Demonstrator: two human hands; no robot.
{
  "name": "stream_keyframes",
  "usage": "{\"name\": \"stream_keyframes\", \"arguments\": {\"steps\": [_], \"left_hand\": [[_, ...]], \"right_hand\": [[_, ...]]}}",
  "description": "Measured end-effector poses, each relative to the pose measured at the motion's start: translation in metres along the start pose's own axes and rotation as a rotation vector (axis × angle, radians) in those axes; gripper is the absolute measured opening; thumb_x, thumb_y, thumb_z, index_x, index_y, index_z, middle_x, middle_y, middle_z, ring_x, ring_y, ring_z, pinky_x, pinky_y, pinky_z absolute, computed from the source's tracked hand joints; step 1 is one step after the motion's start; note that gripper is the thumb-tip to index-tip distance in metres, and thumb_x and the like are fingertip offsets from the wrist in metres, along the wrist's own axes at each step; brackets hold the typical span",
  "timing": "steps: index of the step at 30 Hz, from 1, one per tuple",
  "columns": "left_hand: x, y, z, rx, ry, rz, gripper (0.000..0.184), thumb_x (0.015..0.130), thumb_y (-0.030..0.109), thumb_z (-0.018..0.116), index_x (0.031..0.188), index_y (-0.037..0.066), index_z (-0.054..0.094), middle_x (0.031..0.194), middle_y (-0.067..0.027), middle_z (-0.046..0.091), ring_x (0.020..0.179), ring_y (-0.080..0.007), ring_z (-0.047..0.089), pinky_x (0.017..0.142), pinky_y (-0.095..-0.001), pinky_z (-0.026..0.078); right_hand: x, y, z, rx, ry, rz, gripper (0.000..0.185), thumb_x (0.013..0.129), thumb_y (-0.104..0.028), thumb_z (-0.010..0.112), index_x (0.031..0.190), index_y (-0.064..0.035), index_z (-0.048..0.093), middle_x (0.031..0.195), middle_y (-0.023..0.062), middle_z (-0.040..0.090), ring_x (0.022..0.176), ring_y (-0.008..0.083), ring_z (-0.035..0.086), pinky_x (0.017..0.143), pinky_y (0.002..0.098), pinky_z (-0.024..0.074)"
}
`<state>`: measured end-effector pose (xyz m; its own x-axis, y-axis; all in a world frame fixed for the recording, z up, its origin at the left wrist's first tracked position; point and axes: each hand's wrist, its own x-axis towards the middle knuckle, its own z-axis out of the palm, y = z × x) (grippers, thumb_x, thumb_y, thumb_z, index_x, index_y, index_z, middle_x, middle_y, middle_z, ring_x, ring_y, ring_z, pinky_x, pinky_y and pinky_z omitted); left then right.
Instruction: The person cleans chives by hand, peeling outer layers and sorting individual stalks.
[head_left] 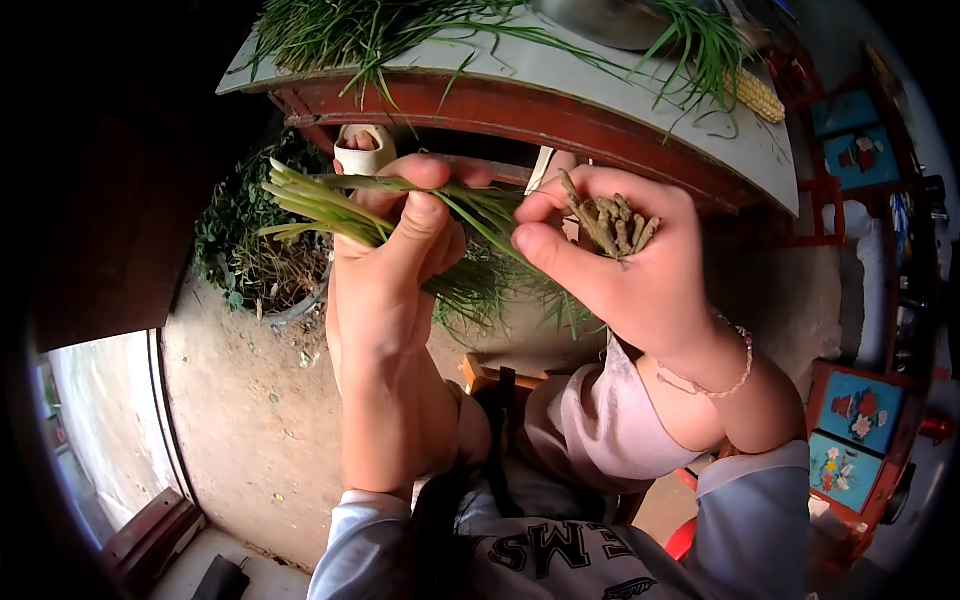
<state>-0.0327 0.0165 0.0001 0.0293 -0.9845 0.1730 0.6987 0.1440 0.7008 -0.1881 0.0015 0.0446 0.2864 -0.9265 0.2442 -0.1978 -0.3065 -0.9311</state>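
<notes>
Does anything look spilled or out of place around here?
Slightly messy: small green scraps dot the floor, and long greens straggle over the near edge of the table, strewn rather than gathered. I see no clear damage.

Green stalks (318, 203) partly hidden in left grip (400, 235), metal bowl (600, 22) cut off above

From afar I held the left hand (405, 225) pinched tight, and the right hand (635, 270), seemingly half folded, curled just beside it.
</notes>
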Motion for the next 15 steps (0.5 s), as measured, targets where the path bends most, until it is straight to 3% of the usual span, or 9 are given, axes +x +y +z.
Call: {"name": "stream_keyframes", "arguments": {"steps": [7, 9, 15], "left_hand": [[-0.0005, -0.0035, 0.0010, -0.032, -0.003, -0.044, 0.015, 0.084, 0.012, 0.051, 0.096, 0.004, 0.053, 0.091, -0.0151, 0.058, 0.049, -0.0047, 0.033, 0.047, -0.0181, 0.027], [-0.0005, -0.0039, 0.0018, -0.029, -0.009, -0.047, 0.015, 0.083, 0.012, 0.052, 0.096, 0.005, 0.053, 0.091, -0.0147, 0.058, 0.048, -0.0047, 0.033, 0.047, -0.0182, 0.027], [-0.0015, -0.0035, 0.0003, -0.014, 0.037, -0.065, 0.015, 0.083, 0.013, 0.052, 0.097, 0.006, 0.054, 0.091, -0.0148, 0.059, 0.048, -0.0047, 0.032, 0.047, -0.0185, 0.028]], "right_hand": [[0.0005, 0.0030, -0.0037, -0.180, -0.007, -0.024, 0.017, 0.067, -0.009, 0.067, 0.069, 0.0026, 0.055, 0.055, 0.0034, 0.057, 0.049, 0.0048, 0.048, 0.046, 0.0206, 0.0378], [0.0021, 0.0039, -0.0034, -0.107, -0.044, -0.020, 0.016, 0.069, -0.010, 0.064, 0.067, 0.0025, 0.055, 0.051, 0.0017, 0.053, 0.046, 0.0042, 0.043, 0.043, 0.0214, 0.0345], [0.0031, 0.0061, -0.0007, 0.143, -0.021, 0.091, 0.012, 0.069, -0.007, 0.061, 0.067, 0.0027, 0.055, 0.054, 0.0016, 0.055, 0.051, 0.0026, 0.045, 0.045, 0.0207, 0.0357]]}}
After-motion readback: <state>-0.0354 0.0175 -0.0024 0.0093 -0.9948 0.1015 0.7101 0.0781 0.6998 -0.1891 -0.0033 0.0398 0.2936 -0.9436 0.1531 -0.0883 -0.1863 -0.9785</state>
